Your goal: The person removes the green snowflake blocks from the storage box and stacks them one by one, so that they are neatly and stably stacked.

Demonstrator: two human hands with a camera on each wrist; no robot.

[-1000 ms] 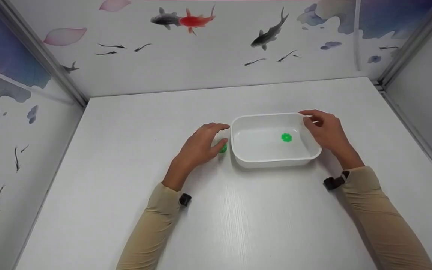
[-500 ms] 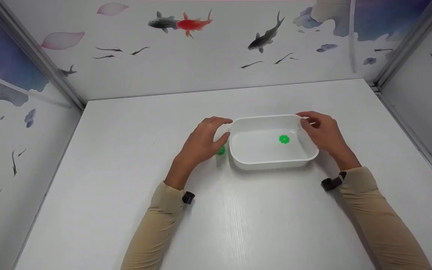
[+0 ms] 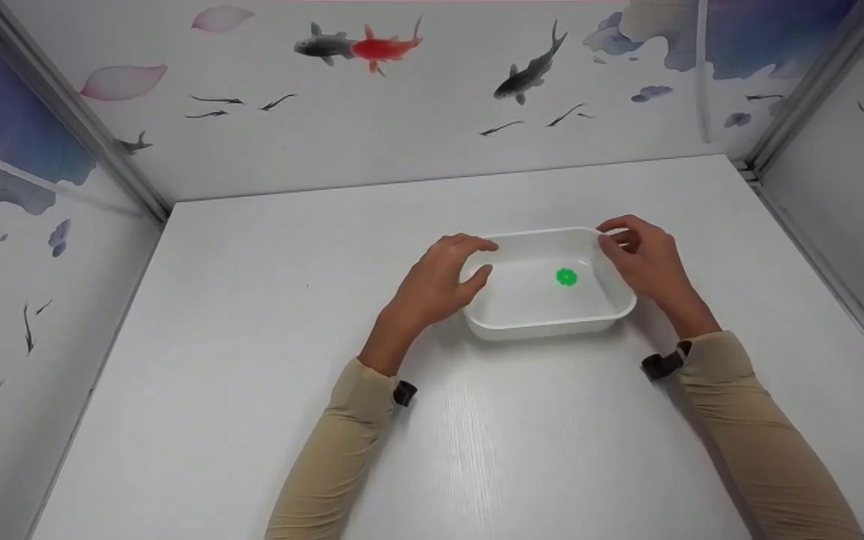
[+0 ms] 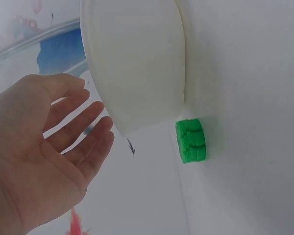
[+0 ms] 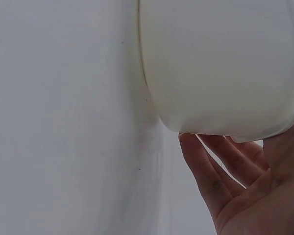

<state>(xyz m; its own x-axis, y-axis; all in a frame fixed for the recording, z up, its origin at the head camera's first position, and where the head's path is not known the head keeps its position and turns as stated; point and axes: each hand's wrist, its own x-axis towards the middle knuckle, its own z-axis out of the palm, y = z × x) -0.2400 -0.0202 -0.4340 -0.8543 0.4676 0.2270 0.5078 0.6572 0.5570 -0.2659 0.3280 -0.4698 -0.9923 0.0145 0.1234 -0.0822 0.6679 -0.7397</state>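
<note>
A white rectangular tray stands on the table with a green flower-shaped piece lying inside it, right of its middle. My left hand hovers at the tray's left end, fingertips over the rim, thumb and fingers apart and holding nothing. On the table beside that end is a green piece like a small toothed wheel, seen in the left wrist view; in the head view the left hand hides it. My right hand grips the tray's far right corner, thumb at the rim and fingers outside the wall.
The white table is bounded by a back panel printed with fish and by panels on the left and right. Metal posts stand at the back corners.
My left hand has moved right, from beside the tray to over its left rim, and now covers the green piece on the table. The right hand stays at the tray's corner.
</note>
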